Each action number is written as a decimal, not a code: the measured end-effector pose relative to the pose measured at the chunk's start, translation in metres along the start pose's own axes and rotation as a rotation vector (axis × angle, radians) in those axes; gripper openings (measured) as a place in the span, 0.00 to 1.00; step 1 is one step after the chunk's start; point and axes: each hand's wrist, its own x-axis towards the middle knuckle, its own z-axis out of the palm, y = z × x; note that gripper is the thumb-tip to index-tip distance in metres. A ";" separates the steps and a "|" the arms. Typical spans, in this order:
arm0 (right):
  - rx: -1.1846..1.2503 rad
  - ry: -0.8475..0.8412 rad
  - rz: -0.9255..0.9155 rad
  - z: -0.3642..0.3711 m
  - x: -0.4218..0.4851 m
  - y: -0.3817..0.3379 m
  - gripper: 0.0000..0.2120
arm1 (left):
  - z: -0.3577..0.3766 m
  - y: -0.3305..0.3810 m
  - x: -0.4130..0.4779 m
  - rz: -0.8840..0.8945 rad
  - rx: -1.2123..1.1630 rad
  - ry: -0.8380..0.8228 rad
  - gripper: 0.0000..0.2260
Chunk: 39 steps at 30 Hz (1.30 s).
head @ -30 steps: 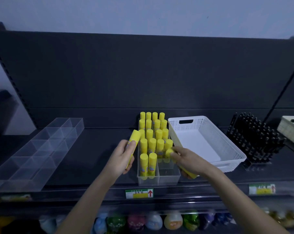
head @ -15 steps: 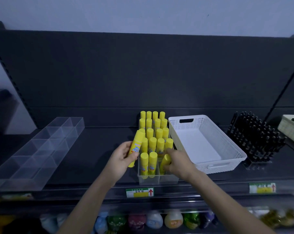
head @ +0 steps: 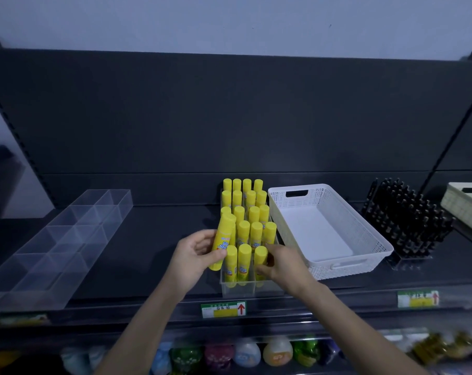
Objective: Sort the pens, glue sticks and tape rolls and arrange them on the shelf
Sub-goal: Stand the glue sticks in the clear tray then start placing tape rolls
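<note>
**At the dark shelf: both hands on yellow glue sticks**

At the front edge of the dark metal shelf stands a clear plastic divided tray. It holds upright yellow cylindrical glue sticks in rows running back toward the rear panel.

The left hand holds one more yellow glue stick with a printed label just beside the tray's left wall. The thumb lies across the front of this stick and the fingers curl behind it. The stick is tilted, cap up, leaning toward the standing rows.

The right hand is at the tray's front right corner, its fingers curled round the front-row glue stick, which stands upright in the tray. Whether its base reaches the bottom I cannot tell.

Just right of the tray sits a white perforated plastic basket. Beyond it are a clear stand of black pens and a beige basket at the picture's edge. Well to the left lies a long clear compartment organizer.

A green-and-yellow price label with a red arrow is fixed to the front rail below the tray. Blurred coloured bottles line the shelf beneath.
</note>
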 end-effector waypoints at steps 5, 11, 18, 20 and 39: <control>0.113 0.053 0.055 -0.017 -0.008 -0.001 0.17 | 0.005 0.004 -0.002 0.010 0.006 0.023 0.15; 0.476 0.147 -0.066 -0.055 -0.022 -0.030 0.10 | 0.031 0.011 0.002 0.086 0.088 -0.094 0.20; 0.481 0.196 -0.045 -0.061 -0.025 -0.012 0.06 | 0.046 0.007 -0.001 0.072 0.405 -0.059 0.12; 0.419 0.313 -0.007 -0.067 -0.023 -0.003 0.07 | 0.042 -0.005 -0.002 0.099 0.625 -0.053 0.07; -0.026 0.023 0.052 -0.020 -0.010 0.014 0.14 | 0.052 -0.029 -0.008 0.151 1.149 -0.212 0.12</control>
